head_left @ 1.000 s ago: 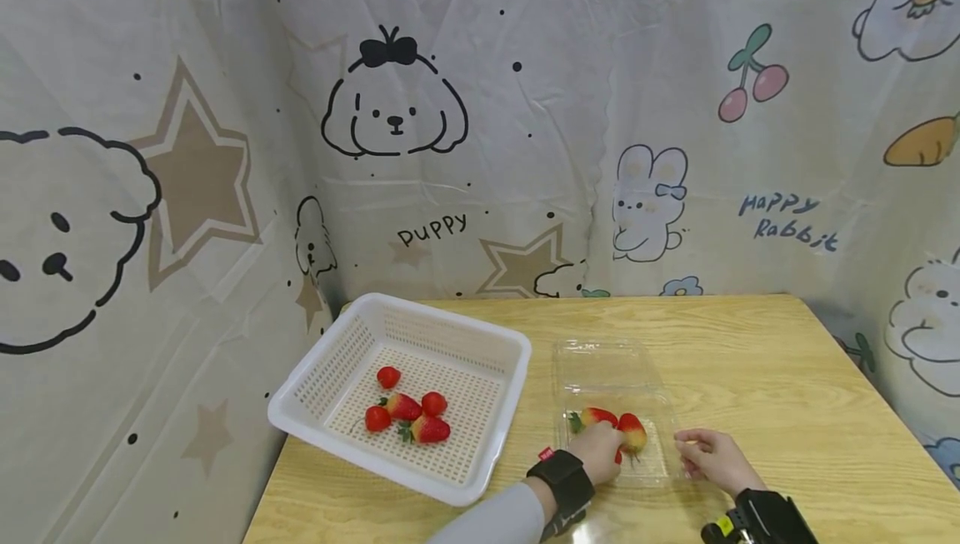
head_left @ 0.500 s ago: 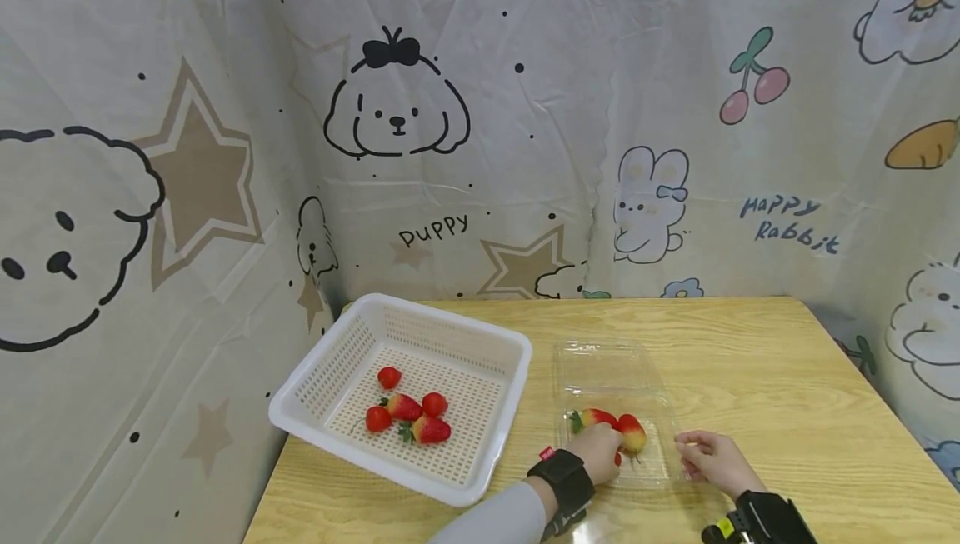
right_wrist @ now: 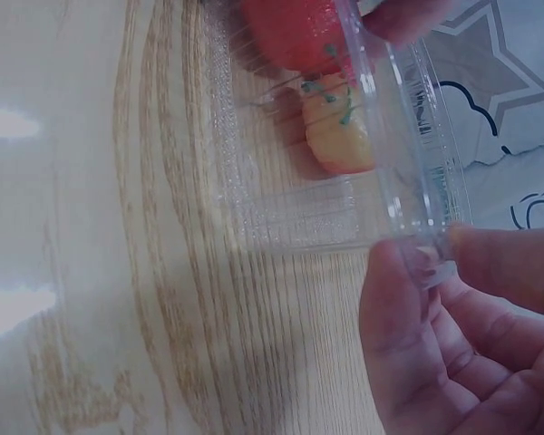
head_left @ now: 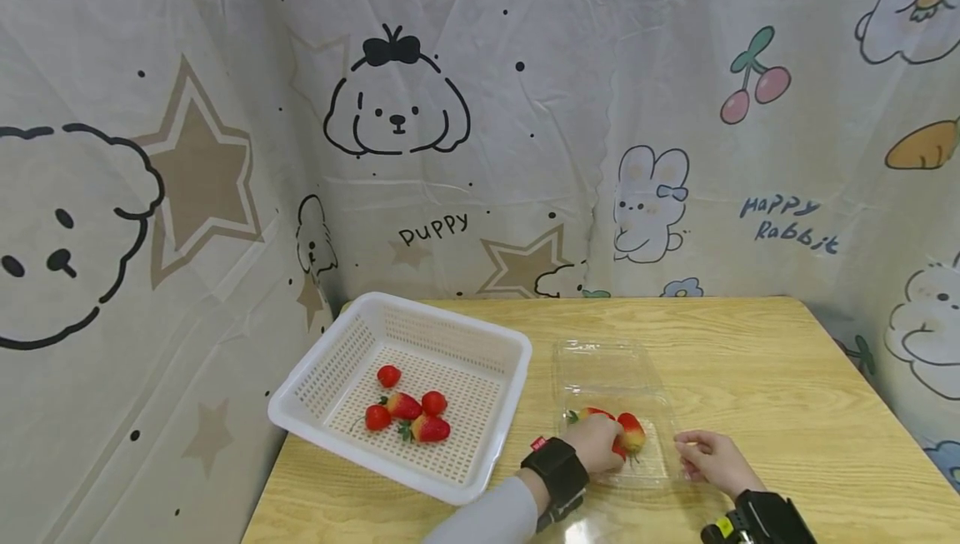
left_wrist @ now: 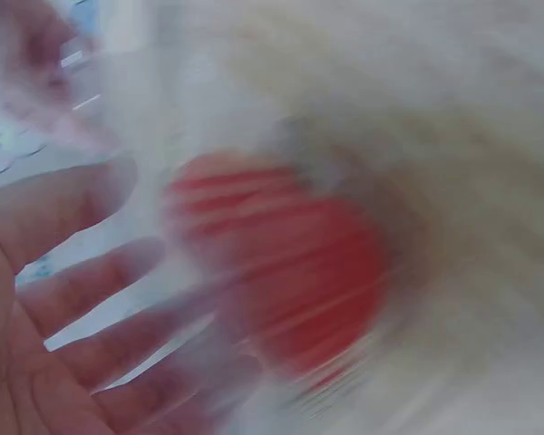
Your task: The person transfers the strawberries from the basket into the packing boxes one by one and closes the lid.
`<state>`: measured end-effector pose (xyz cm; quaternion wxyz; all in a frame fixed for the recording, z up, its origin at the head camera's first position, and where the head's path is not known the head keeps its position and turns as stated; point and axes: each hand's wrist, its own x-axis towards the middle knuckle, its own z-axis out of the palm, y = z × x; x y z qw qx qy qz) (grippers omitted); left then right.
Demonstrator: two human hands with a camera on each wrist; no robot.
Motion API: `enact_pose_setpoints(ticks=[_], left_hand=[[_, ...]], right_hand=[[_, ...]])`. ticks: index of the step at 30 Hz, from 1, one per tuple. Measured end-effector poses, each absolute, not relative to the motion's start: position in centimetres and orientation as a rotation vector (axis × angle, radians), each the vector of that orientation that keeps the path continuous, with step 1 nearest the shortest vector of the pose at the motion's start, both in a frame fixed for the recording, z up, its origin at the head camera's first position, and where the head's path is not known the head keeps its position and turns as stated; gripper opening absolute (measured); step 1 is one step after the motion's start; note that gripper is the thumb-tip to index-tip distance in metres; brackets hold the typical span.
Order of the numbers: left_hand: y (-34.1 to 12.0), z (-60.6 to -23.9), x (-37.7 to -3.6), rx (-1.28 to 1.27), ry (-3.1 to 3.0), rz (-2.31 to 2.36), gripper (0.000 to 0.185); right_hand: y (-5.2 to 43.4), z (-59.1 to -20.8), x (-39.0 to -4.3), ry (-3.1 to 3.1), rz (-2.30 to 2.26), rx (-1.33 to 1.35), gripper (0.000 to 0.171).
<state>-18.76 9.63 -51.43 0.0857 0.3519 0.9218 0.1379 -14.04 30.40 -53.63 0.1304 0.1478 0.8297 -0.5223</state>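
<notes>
My left hand (head_left: 596, 442) is over a clear plastic clamshell box (head_left: 656, 462) that holds several strawberries, one of them a red and yellow strawberry (head_left: 632, 431). In the left wrist view its fingers are spread and fairly straight, beside a blurred red strawberry (left_wrist: 299, 281), with no grip showing. Fingers and thumb of my right hand (head_left: 712, 456) pinch the box's right edge, plain in the right wrist view at the box rim (right_wrist: 408, 208). The box's lid (head_left: 603, 369) lies folded back, away from me. Some strawberries are partly hidden behind the left hand.
Left of the box stands a white perforated basket (head_left: 517, 369) with several red fruits, including a strawberry (head_left: 431, 428) and a small round red fruit (head_left: 388, 376). Both containers rest on a wooden table (head_left: 772, 377). A printed curtain (head_left: 480, 111) hangs behind and at both sides.
My left hand has shifted slightly left and toward me, and more of the red fruit under it shows. The right hand keeps its place on the box's edge.
</notes>
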Motion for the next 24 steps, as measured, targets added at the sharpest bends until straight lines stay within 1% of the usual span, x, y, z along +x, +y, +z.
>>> enact_pose_setpoints(ticks=[4,9,14,17,24], left_hand=[[9.2,-49.0,-19.2,1.039,2.807,0.383,0.033],[7.8,-44.9,-20.1,1.086,2.851,0.4,0.042],[5.1,-40.6,-20.8,1.107,2.948,0.446,0.046],[3.2,-38.8,-21.3,1.118,3.03,0.465,0.047],[-1.4,-37.0,-23.3,1.088,3.173,0.715,0.045]], right_hand=[[30.5,-53.6,-14.0,2.413,-1.521,0.431,0.033],[30.4,-53.7,-14.1,2.423,-1.513,0.421,0.032],[30.4,-53.7,-14.1,2.421,-1.518,0.412,0.032],[30.4,-53.7,-14.1,2.422,-1.518,0.411,0.032],[30.3,-53.5,-14.1,2.417,-1.511,0.421,0.032]])
